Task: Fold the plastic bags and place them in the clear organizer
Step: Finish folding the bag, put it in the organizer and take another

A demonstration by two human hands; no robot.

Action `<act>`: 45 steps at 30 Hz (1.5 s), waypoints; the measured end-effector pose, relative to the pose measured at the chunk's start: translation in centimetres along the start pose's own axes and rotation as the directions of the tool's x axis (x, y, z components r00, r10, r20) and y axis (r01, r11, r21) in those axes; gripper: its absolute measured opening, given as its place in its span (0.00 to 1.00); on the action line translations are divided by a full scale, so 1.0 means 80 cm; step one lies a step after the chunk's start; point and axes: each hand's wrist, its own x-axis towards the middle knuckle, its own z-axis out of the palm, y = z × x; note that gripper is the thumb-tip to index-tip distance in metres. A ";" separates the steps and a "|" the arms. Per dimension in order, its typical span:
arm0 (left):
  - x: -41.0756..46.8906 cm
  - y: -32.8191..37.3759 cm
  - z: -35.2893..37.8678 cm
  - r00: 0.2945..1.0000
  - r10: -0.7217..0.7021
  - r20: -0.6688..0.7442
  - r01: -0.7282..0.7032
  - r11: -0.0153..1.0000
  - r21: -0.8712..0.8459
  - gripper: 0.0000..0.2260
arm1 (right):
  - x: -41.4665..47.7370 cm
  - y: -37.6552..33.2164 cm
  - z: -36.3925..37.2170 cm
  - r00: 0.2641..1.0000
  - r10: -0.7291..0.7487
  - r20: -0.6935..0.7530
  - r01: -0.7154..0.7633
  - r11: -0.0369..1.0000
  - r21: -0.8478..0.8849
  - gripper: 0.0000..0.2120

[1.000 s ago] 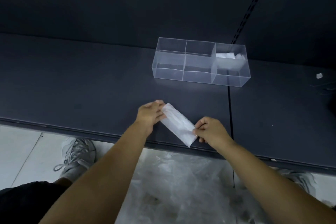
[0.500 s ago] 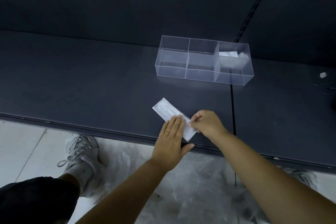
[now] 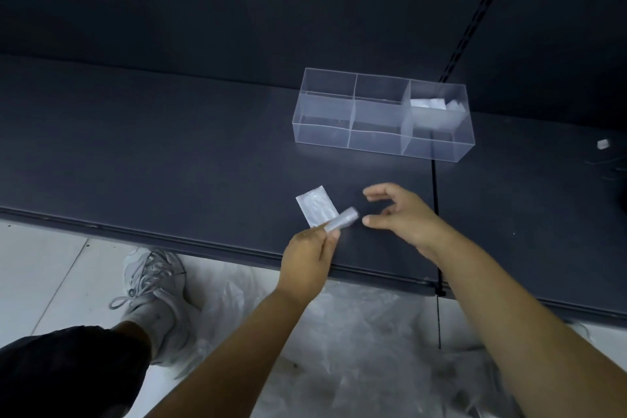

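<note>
Plastic mid-fold: a left hand (image 3: 307, 251) pinches the lifted near end of the flattened plastic bag (image 3: 315, 209) on the dark shelf (image 3: 169, 146), likely to double it over, while the right hand (image 3: 403, 217) hovers open and empty beside it, the 3-compartment clear organizer (image 3: 322, 132) waiting beyond.

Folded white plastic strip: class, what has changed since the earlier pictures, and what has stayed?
The right hand let go of the folded white plastic strip and hangs open beside it. The left hand, flat on it before, now pinches its near end, lifted and curling over. The clear three-compartment organizer, folded bags in its right compartment, stayed put.
</note>
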 end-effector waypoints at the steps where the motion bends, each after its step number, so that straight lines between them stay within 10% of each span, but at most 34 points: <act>1: 0.004 0.000 -0.005 0.997 -0.074 0.037 0.076 0.995 -0.058 0.16 | 0.001 0.001 0.001 0.998 -0.048 0.048 0.049 0.999 -0.013 0.25; 7: 0.033 0.001 -0.027 0.969 -0.220 0.110 0.245 0.899 -0.364 0.17 | 0.020 0.006 0.040 0.994 -0.080 0.079 0.069 0.989 0.131 0.14; 20: 0.066 -0.006 -0.022 0.880 -0.472 -0.048 0.428 0.834 -0.348 0.20 | 0.050 0.010 0.077 0.975 0.030 -0.219 -0.041 0.998 -0.045 0.08; 25: 0.052 -0.002 -0.018 0.944 -0.129 -0.302 0.140 0.990 0.014 0.19 | 0.051 0.007 0.080 0.967 0.060 -0.247 -0.079 0.994 -0.069 0.10; 28: 0.050 -0.016 -0.009 0.965 0.191 -0.177 -0.128 0.940 0.316 0.15 | 0.051 0.006 0.081 0.965 0.056 -0.256 -0.082 0.992 -0.092 0.11; 34: 0.046 -0.052 -0.003 0.985 0.065 0.159 -0.146 0.810 0.567 0.29 | 0.051 0.003 0.083 0.959 0.070 -0.275 -0.102 0.989 -0.104 0.08; 45: 0.058 -0.060 -0.008 0.976 0.001 0.219 -0.136 0.786 0.603 0.39 | 0.019 0.036 0.114 0.846 -0.253 -0.470 -0.010 0.872 -0.489 0.07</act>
